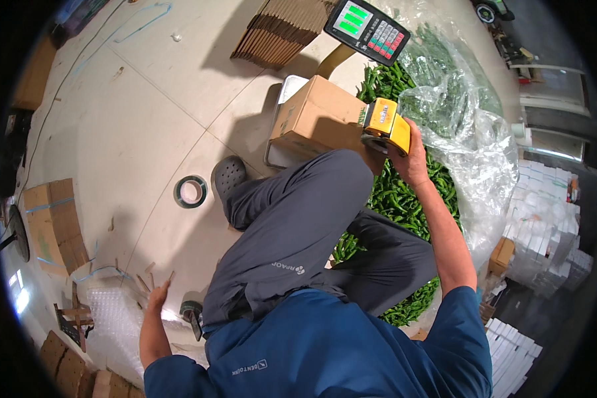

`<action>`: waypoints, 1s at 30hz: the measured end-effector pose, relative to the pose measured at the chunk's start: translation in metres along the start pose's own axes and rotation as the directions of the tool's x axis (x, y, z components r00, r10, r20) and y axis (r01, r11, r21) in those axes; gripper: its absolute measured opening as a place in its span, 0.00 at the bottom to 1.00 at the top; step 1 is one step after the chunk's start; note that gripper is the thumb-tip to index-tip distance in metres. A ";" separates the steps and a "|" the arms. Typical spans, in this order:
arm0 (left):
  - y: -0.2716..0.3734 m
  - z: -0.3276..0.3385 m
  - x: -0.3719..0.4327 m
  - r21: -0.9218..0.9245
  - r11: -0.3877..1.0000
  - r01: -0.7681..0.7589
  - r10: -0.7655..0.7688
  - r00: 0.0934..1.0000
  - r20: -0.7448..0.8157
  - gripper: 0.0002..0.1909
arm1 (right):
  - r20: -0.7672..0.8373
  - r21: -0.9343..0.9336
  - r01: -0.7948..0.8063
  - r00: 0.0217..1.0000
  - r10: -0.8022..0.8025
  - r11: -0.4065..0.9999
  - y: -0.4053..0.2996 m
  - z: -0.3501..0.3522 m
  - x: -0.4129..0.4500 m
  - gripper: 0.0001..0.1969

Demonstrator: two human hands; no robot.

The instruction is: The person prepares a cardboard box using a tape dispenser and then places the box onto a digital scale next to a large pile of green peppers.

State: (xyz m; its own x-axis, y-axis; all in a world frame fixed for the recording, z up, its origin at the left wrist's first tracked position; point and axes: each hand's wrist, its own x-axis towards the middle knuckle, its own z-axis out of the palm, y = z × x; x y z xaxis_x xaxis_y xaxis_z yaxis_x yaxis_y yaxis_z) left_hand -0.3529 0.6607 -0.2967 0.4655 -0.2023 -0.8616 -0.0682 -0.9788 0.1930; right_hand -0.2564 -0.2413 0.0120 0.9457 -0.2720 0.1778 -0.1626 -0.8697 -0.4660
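My right hand grips a yellow tape dispenser at the right end of a closed cardboard box. The box rests on the metal platform of a scale, whose lit display and keypad stand behind it. Low at the left, my left hand is held out over the floor, near thin brown strips; whether it holds one of them is unclear. A roll of tape lies on the floor left of my shoe.
Green chili peppers are heaped at right beside my legs, partly under clear plastic sheeting. Flattened cardboard is stacked behind the scale. A strapped cardboard bundle and bubble wrap are at left; white foam boxes stand far right.
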 end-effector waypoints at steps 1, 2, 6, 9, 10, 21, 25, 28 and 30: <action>0.007 0.007 -0.001 -0.002 1.000 -0.021 0.021 0.998 0.059 0.23 | 0.002 -0.020 0.006 1.000 -0.006 1.000 -0.002 -0.003 0.001 0.36; 0.013 0.015 -0.002 -0.009 0.999 -0.040 0.040 0.992 0.116 0.24 | 0.002 -0.041 0.014 1.000 -0.014 0.999 -0.002 -0.004 0.002 0.36; 0.045 0.031 -0.008 -0.266 0.944 0.195 -0.106 0.943 0.314 0.30 | 0.018 -0.019 -0.030 0.999 0.030 0.999 -0.001 -0.007 -0.001 0.35; 0.060 0.042 -0.012 -0.462 0.759 0.458 -0.241 0.858 0.454 0.34 | 0.020 -0.016 -0.025 0.999 0.025 1.000 -0.001 -0.006 -0.002 0.35; 0.069 0.041 -0.011 -0.495 0.691 0.527 -0.275 0.824 0.495 0.36 | 0.013 -0.005 -0.037 0.999 0.037 0.999 -0.001 -0.003 -0.003 0.35; 0.159 0.021 -0.021 -0.558 0.233 0.796 0.009 0.572 0.820 0.42 | -0.024 0.030 -0.103 0.994 0.104 0.994 -0.001 -0.005 -0.010 0.37; 0.109 0.093 0.009 -0.790 0.321 0.523 0.161 0.792 0.590 0.45 | -0.028 -0.026 -0.093 0.995 0.092 0.995 -0.007 -0.001 -0.003 0.36; 0.116 0.114 0.018 -0.645 0.673 0.363 -0.062 0.896 0.440 0.41 | -0.036 -0.027 -0.034 0.999 0.033 0.999 -0.015 0.003 0.006 0.35; 0.097 0.123 0.021 -0.306 0.912 0.271 -0.188 0.943 0.276 0.41 | -0.012 0.016 -0.028 1.000 0.028 0.999 -0.001 0.019 0.007 0.36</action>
State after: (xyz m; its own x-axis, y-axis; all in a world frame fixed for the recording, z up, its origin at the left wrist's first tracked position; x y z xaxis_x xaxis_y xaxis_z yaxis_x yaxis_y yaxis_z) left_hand -0.4582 0.5577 -0.3534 0.2082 -0.0157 -0.9780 0.3344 -0.9385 0.0862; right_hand -0.2442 -0.2348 -0.0027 0.9375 -0.3011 0.1746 -0.1845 -0.8553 -0.4842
